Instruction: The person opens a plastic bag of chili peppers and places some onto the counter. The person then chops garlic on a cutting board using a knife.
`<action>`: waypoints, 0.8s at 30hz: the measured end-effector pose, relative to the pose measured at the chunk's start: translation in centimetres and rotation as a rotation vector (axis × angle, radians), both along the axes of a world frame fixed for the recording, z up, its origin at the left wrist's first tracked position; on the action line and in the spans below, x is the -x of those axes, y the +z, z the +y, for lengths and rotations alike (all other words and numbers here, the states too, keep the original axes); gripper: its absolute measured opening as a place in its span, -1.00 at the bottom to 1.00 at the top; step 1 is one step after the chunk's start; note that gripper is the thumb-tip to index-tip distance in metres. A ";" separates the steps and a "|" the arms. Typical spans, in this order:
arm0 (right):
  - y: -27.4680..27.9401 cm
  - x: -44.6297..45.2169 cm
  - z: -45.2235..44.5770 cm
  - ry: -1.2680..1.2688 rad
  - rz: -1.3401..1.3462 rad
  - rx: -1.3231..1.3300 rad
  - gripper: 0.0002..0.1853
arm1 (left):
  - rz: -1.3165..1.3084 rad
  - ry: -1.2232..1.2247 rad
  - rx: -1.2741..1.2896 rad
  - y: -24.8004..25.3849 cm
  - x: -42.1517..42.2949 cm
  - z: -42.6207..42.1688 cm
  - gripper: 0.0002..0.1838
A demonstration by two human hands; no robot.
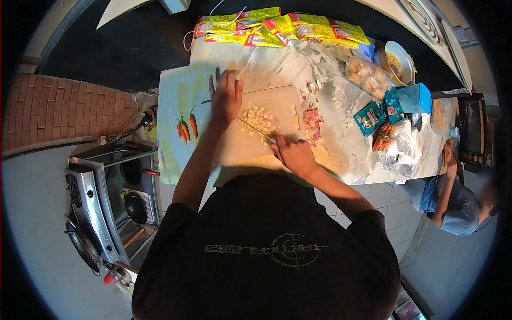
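My right hand grips a knife, its thin blade lying across a heap of chopped pale pieces, which look like garlic. Beyond the blade's far end, my left hand is over the left part of the white cutting board, fingers stretched out and apart, with no object visible in it. Whole pale cloves lie along the board's right side. Reddish-purple skins are piled just off that edge. Several red and orange chillies rest to the left of the board.
Yellow sachets line the table's back edge. At right are a bag of round brown items, a bowl, a blue-lidded container and green packets. A stove stands left; another person is at far right.
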State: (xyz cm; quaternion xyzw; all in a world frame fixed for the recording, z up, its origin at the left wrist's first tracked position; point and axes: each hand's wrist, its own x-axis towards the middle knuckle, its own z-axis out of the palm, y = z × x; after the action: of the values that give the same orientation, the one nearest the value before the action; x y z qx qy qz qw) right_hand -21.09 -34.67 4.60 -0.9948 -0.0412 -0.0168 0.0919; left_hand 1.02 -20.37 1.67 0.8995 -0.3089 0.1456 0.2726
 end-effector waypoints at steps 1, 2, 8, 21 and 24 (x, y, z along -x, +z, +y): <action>0.2 0.0 -0.1 0.000 0.003 -0.003 -0.63 | 0.017 -0.010 0.016 0.3 -0.1 -0.1 -0.67; 0.4 -0.1 -0.1 -0.014 0.028 -0.014 -0.63 | 0.035 -0.020 0.033 0.5 -0.1 -0.2 -0.67; -0.4 -0.4 -0.6 -0.036 0.046 0.009 -0.63 | 0.017 -0.024 0.007 -0.7 -0.7 -1.2 -0.67; -1.0 -1.0 -1.8 -0.040 -0.001 0.002 -0.62 | -0.089 -0.042 -0.034 -0.3 -1.7 -2.4 -0.69; -1.5 -1.0 -1.8 -0.045 -0.025 -0.001 -0.61 | -0.079 -0.039 0.003 -1.1 -1.7 -2.6 -0.69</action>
State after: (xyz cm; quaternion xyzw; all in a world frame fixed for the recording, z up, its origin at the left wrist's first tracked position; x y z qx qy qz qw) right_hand -20.10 -36.42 3.14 -0.9951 -0.0199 -0.0314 0.0916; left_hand 2.72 -22.98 0.57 0.8865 -0.3366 0.1760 0.2643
